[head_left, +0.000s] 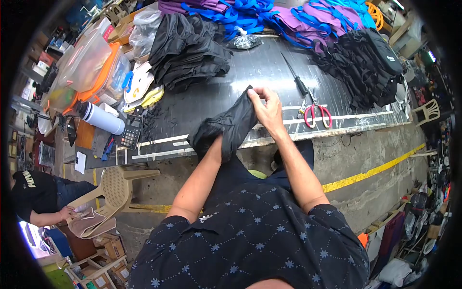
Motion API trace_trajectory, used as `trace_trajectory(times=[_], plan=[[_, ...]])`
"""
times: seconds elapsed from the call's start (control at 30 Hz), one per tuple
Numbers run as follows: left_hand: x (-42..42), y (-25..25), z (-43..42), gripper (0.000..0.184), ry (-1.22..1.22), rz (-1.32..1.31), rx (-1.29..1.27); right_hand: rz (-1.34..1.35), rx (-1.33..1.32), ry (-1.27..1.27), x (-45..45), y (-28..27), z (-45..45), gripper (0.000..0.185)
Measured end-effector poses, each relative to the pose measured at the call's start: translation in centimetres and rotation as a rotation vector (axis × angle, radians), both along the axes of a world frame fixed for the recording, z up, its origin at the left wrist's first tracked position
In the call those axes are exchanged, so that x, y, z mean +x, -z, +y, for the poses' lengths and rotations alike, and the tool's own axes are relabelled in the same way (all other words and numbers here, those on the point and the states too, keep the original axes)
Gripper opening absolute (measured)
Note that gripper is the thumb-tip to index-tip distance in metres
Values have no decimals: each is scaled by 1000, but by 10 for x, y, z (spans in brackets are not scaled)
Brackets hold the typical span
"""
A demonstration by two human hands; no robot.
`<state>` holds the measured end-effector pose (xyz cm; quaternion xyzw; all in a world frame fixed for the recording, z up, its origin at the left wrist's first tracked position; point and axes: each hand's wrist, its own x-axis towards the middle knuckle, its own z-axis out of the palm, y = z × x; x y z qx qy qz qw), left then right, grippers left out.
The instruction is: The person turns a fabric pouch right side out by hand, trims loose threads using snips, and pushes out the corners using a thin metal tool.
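Observation:
A limp black fabric bag (236, 123) is held up over the front edge of the dark work table (202, 101). My right hand (267, 107) pinches its upper corner between thumb and fingers. My left forearm (204, 173) reaches into the bag's opening, and the cloth hides my left hand, so its fingers do not show. To the right of my right hand lie red-handled scissors (317, 115), with a black-handled pointed tool (299, 83) just behind them.
A stack of black fabric pieces (185, 53) stands back left; more black bags (368, 67) lie at right. Purple cloth with blue straps (308, 21) fills the back. At left are a bottle (103, 119), a calculator (131, 131) and plastic boxes (86, 62). Another person (41, 195) is beside a chair (117, 188).

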<state>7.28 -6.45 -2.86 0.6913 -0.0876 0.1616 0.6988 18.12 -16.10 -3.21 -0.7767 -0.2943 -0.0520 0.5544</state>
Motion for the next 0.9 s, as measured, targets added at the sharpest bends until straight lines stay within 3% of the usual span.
trace_trajectory(times=[0.13,0.27,0.33,0.4,0.43,0.47,0.53,0.57,0.63,0.73,0.77,0.8,0.83,0.9], plan=[[4,-6,-8,36,-44,-64,50,57,-168,-49,-3,-18,2,44],[9,-21,-22,15,-260,-87,-11,41,-219,-193,-3,-15,10,64],[1,-22,-12,13,-457,-177,605,362,-282,-320,2,-17,8,58],[8,2,1,13,-430,-46,460,404,-31,-425,-11,-12,5,41],[13,7,-1,11,-524,-194,408,188,125,-265,-24,-21,6,33],[14,10,8,14,-579,-179,944,-28,279,-107,-36,-30,4,25],[16,15,14,16,-320,-52,298,-34,404,-185,-60,-41,-7,22],[15,17,18,17,-232,1,189,-44,389,-211,-81,-45,-10,26],[17,12,17,18,-101,68,103,-214,279,-246,-104,-52,-12,34],[23,6,2,21,-36,82,124,-395,220,-114,-81,-44,-10,22],[24,3,-4,22,-46,69,146,-479,322,-91,-63,-37,-6,21],[26,-1,-10,23,-74,43,180,-440,235,-160,-53,-49,-23,19],[27,-4,-17,24,-110,12,214,-511,274,-2,-42,-60,-25,30],[17,-16,-31,26,-188,-32,288,-149,385,102,-22,-48,-34,44]])
